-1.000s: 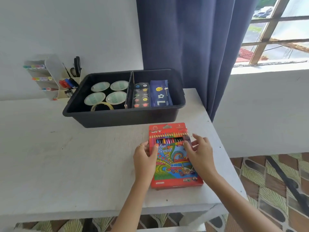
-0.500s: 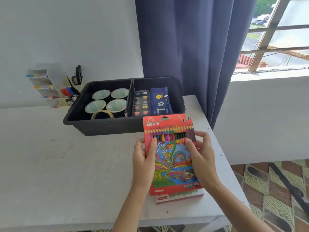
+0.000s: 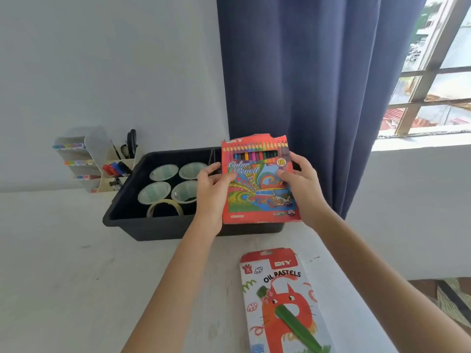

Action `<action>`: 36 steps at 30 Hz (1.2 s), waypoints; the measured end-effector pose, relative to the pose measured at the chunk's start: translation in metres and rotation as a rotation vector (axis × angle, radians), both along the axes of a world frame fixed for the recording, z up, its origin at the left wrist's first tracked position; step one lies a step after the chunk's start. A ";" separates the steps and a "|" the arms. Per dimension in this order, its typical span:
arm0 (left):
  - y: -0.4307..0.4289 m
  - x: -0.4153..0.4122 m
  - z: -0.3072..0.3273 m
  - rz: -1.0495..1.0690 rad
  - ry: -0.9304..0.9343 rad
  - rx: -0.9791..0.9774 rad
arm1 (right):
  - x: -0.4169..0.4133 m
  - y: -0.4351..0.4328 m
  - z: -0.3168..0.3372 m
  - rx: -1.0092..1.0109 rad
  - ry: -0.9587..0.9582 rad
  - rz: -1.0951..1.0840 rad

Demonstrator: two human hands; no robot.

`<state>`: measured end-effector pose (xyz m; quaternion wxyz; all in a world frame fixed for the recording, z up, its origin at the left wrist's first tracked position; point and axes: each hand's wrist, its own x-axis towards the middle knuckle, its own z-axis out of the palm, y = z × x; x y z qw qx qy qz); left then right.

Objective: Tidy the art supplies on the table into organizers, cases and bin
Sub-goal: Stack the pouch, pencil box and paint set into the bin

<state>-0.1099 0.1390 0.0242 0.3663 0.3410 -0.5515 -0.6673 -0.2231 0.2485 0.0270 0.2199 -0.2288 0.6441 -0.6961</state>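
Pencil box point(image 3: 257, 189) lifted, now over bin point(image 3: 132, 220); left hand point(image 3: 211, 192) and right hand point(image 3: 302, 184) grip its sides. White table point(image 3: 63, 276), curtain point(image 3: 305, 72) at 1 o'clock. Long axis 12–6, flap at 12.

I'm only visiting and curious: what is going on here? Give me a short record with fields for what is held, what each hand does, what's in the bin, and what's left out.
Held: pencil box, lifted off the table, hiding the bin's right half
Left hand: grips the box's left edge
Right hand: grips its right edge
Bin: black; four cups and a tape roll in the left part
Left out: oil pastels box, flat on the table
Behind bin: organizer with scissors
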 end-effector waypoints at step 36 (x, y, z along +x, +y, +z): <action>-0.077 -0.076 -0.078 -0.383 -1.095 -0.785 | -0.054 -0.103 -0.078 1.040 0.856 0.325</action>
